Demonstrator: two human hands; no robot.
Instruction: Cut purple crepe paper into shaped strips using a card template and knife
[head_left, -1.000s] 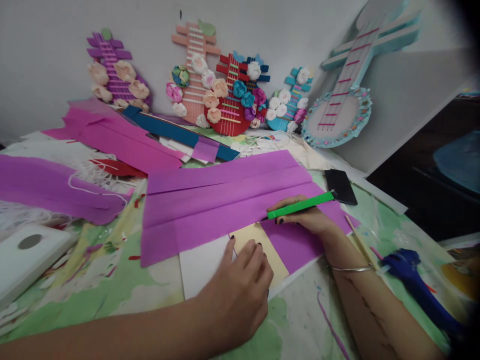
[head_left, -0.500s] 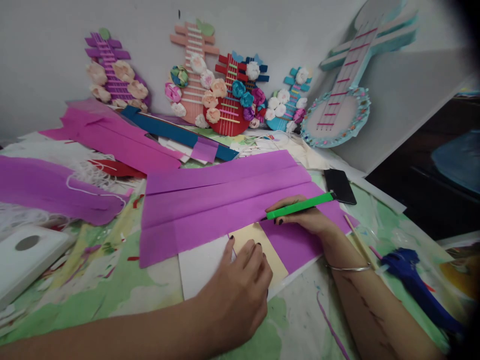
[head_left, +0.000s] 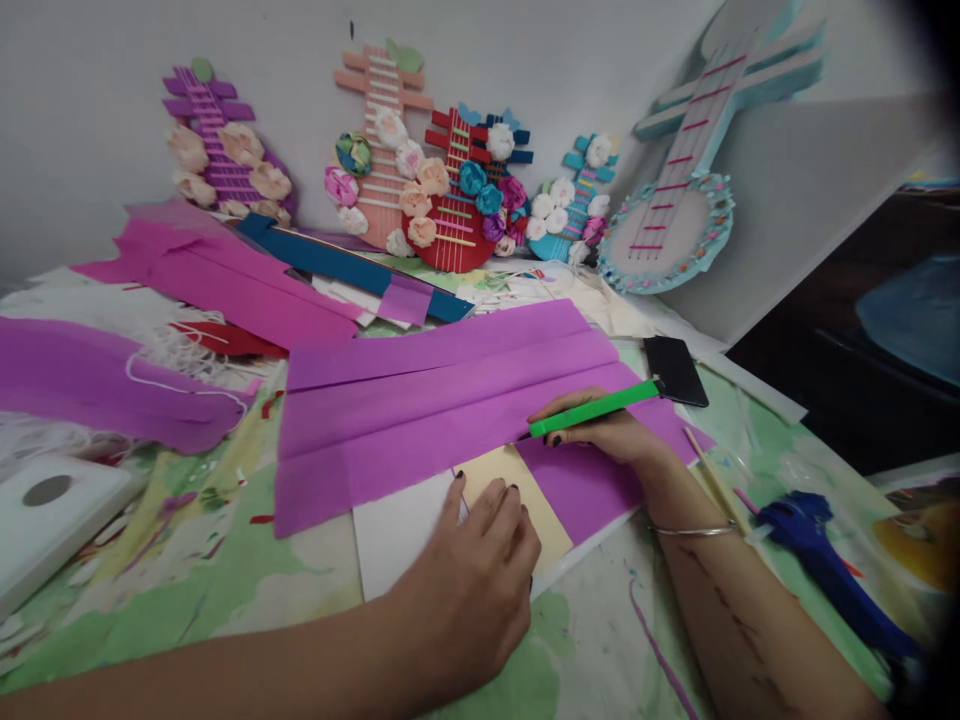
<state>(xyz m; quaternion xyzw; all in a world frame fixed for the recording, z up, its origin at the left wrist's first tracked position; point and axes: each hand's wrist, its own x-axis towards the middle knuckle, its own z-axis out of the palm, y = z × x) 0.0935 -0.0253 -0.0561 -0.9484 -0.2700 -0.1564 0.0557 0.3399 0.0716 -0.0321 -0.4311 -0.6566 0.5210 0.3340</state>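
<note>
My right hand (head_left: 607, 440) holds a green pen (head_left: 592, 411), its dark tip close to the upper edge of a cream-yellow card (head_left: 551, 515). My left hand (head_left: 476, 570) presses that card down with bent fingertips, thumb and fingers slightly apart. Beneath the card lies purple paper (head_left: 420, 420) with long fold creases, spread across the table. A white sheet (head_left: 390, 530) shows left of the card, partly covered by my left hand. Just beyond the pen's rear end is a flat black object (head_left: 676, 370).
Decorated toy guitars (head_left: 450, 220) lean on the wall. Pink paper (head_left: 225, 270) and a blue strip (head_left: 360, 270) lie at the back left, a white device (head_left: 60, 520) at the left edge. A blue glue gun (head_left: 817, 555) rests beside my right forearm, near a thin wooden stick (head_left: 712, 475).
The whole view has shifted slightly. Both hands, the pen and the card keep nearly the same places relative to one another.
</note>
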